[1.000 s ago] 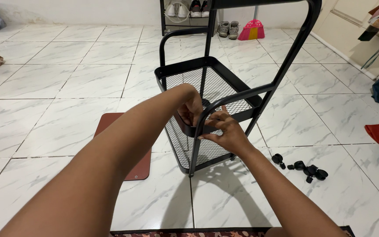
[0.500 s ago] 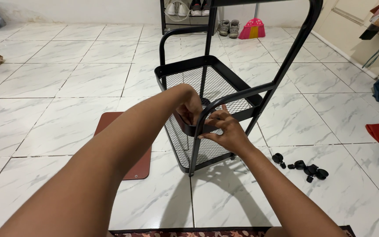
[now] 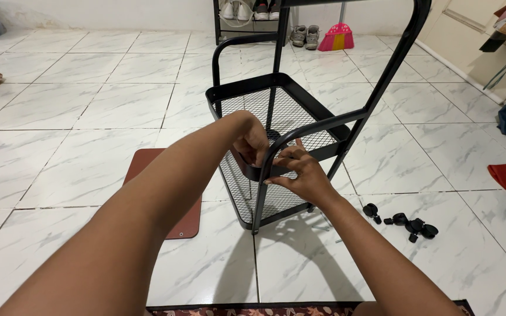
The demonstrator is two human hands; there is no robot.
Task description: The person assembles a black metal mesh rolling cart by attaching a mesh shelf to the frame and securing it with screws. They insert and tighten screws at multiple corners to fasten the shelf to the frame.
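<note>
Change: hardly any since the earlier frames; both hands stay at the same corner of the black cart frame [image 3: 276,111], the fingers only slightly reshuffled.
Landmark: black cart frame, standing on the white tiled floor [image 3: 77,105], middle of view.
Left hand [image 3: 253,140]: curled shut at the near corner of the mesh basket [image 3: 276,108], fingers pinched on something small where the basket wall meets the curved upright tube [image 3: 270,169]; what it pinches is hidden.
Right hand [image 3: 297,172]: half open, fingertips pressed against that same tube and the basket edge, steadying the joint; not wrapped around anything.
Step in hand: by the look of it, fastening the basket to the upright at this corner, a fitting being worked in by finger.
Next move calls for: keeping the tube and basket lined up with the right hand while the left turns or presses the small part home; a steady hold, little force.
Mesh baskets: two seen, the upper one at the hands and a lower one [image 3: 247,193] beneath, near the floor.
Upright tubes: two curved side frames, one near, one at the far end [image 3: 235,44].
Castor wheels [image 3: 408,222]: four or so loose black ones, on the floor right of the cart frame; exact count hard to tell.
Brown mat [image 3: 177,205]: one, on the floor left of the cart frame.
Shoes [image 3: 306,36]: one grey pair behind the cart frame, by the wall.
</note>
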